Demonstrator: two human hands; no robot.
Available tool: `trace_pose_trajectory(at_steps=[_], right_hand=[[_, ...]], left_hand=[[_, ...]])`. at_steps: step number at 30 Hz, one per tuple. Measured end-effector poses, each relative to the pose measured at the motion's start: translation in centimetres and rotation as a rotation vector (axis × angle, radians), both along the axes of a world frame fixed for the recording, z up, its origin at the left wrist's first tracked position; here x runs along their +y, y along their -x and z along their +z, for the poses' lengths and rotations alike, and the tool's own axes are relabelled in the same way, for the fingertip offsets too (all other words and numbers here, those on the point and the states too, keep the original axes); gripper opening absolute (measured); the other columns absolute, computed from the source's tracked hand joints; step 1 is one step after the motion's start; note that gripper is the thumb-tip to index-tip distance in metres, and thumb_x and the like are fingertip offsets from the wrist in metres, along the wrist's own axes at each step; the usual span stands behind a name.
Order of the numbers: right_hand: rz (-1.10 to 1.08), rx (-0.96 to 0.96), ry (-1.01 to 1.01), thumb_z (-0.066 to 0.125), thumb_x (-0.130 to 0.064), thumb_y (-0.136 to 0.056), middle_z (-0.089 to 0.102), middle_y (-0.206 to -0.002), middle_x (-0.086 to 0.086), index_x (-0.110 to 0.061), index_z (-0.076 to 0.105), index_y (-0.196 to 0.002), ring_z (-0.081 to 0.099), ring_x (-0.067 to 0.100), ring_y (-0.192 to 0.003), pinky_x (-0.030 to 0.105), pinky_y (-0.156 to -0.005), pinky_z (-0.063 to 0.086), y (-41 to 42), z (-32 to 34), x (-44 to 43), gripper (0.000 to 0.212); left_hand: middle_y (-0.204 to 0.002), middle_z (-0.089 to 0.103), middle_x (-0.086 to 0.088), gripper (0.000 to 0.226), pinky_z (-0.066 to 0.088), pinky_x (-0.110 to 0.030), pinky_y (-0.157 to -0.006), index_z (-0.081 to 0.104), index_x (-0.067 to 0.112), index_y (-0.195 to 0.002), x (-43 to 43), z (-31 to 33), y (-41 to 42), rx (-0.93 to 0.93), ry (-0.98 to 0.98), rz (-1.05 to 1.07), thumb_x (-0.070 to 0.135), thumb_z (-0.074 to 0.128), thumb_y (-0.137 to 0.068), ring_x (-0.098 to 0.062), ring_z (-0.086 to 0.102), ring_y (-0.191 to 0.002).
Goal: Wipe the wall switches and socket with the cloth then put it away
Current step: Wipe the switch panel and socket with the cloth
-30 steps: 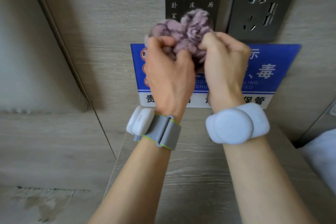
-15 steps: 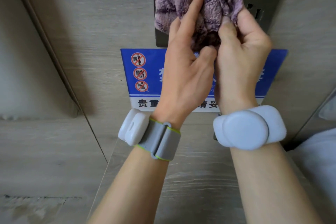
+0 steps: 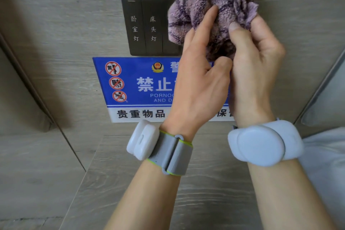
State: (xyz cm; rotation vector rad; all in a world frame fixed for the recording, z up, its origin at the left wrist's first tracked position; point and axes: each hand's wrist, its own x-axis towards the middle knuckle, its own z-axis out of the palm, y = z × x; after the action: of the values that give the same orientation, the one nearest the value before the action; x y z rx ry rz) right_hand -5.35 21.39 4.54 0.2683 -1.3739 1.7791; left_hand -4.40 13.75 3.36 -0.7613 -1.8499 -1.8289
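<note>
A fluffy purple striped cloth (image 3: 211, 5) is bunched against the wall at the upper right. My left hand (image 3: 197, 80) grips its lower part, index finger stretched up along it. My right hand (image 3: 255, 58) pinches its right side with thumb and fingers. The dark switch panel (image 3: 143, 24) with white characters shows to the left of the cloth; its right edge is covered. The socket is hidden behind the cloth and my hands.
A blue and white warning sign (image 3: 134, 86) is fixed on the wood-grain wall below the switches. A wooden ledge (image 3: 115, 183) runs under my arms. White bedding (image 3: 324, 155) lies at the right edge. Both wrists carry strapped devices.
The cloth and both hands have shifted to the right, off the switch panel, which is now mostly uncovered. The view has also drawn closer to the wall.
</note>
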Motion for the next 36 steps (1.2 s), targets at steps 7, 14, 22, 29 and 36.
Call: trace_pose_trajectory(at_steps=[7,14,22,29,36], right_hand=[[0.044,0.011,-0.140,0.053,-0.005,-0.093,0.071,-0.114,0.008,-0.002,0.061,-0.122,0.066,0.016,-0.106,0.034,-0.099,0.054,0.0,-0.4,-0.6,0.030],[-0.082,0.002,-0.055,0.052,-0.005,-0.086,0.071,-0.119,0.016,0.002,0.059,-0.126,0.068,0.026,-0.111,0.050,-0.103,0.052,0.3,-0.4,0.7,0.042],[-0.046,0.013,-0.155,0.056,-0.012,-0.093,0.072,-0.115,0.008,-0.004,0.064,-0.121,0.067,0.021,-0.113,0.044,-0.104,0.051,0.7,-0.4,-0.4,0.030],[-0.111,0.031,-0.086,0.056,-0.013,-0.090,0.074,-0.098,-0.004,-0.012,0.070,-0.105,0.066,0.010,-0.096,0.035,-0.096,0.055,0.9,-0.2,0.6,0.020],[-0.128,0.035,-0.093,0.056,-0.009,-0.091,0.072,-0.118,0.011,0.004,0.063,-0.122,0.066,0.017,-0.112,0.042,-0.105,0.052,1.1,-0.1,0.6,0.034]], left_hand=[[-0.145,0.050,-0.011,0.077,0.039,-0.043,-0.119,0.038,0.011,-0.148,-0.2,0.1,0.6,0.017,-0.091,0.049,-0.004,0.045,-0.073,-0.018,0.049,-0.138],[-0.146,0.050,-0.009,0.075,0.041,-0.046,-0.117,0.041,0.011,-0.147,0.7,-0.1,-0.3,0.034,0.028,0.011,-0.001,0.044,-0.073,-0.020,0.052,-0.135],[-0.143,0.050,-0.008,0.076,0.035,-0.030,-0.121,0.039,0.009,-0.147,0.0,-0.1,0.3,0.046,-0.086,0.084,-0.007,0.044,-0.073,-0.009,0.049,-0.132],[-0.143,0.048,-0.004,0.077,0.029,-0.014,-0.117,0.036,0.011,-0.150,0.3,-0.1,-0.1,0.044,0.023,0.000,-0.006,0.045,-0.076,-0.001,0.042,-0.132],[-0.136,0.047,-0.001,0.076,0.029,-0.007,-0.110,0.037,0.008,-0.149,0.5,-0.2,0.1,0.080,0.021,0.079,-0.007,0.044,-0.074,0.006,0.044,-0.121]])
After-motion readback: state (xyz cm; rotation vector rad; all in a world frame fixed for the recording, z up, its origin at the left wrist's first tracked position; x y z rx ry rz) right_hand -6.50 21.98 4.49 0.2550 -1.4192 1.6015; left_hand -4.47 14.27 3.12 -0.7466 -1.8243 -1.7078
